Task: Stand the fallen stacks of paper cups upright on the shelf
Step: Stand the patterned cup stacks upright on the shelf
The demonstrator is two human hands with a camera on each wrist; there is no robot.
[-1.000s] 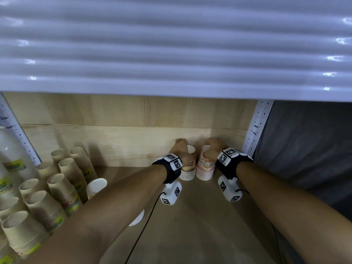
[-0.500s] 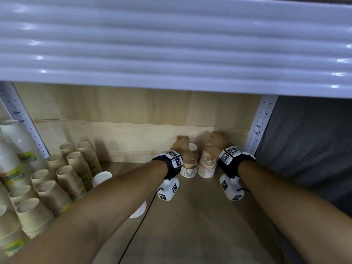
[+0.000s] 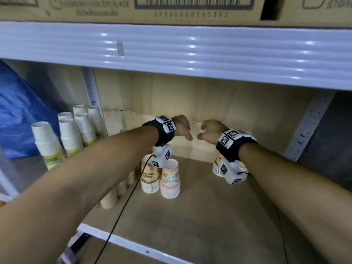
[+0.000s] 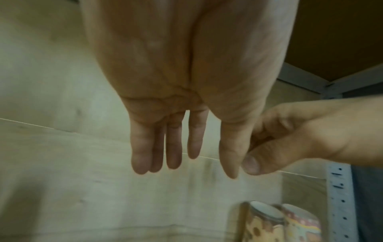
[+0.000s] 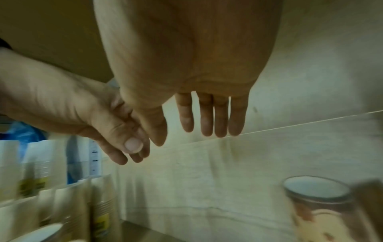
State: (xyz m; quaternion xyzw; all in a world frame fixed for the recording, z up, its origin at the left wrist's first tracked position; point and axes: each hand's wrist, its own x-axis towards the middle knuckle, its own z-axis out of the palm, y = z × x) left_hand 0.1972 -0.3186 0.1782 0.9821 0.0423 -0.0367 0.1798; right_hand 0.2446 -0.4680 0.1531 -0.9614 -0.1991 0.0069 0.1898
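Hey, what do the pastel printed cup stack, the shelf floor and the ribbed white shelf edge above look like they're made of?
Pastel printed cup stack: likely matte paper, with thin nested rims showing at its base. Shelf floor: probably unfinished plywood or board, dull with faint grain. Ribbed white shelf edge: seemingly painted metal, glossy with sharp light glints.

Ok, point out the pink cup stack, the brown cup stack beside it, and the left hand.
pink cup stack [image 3: 170, 176], head view, printed side wall.
brown cup stack [image 3: 150, 175], head view, printed side wall.
left hand [image 3: 182, 126], head view, back of the hand.
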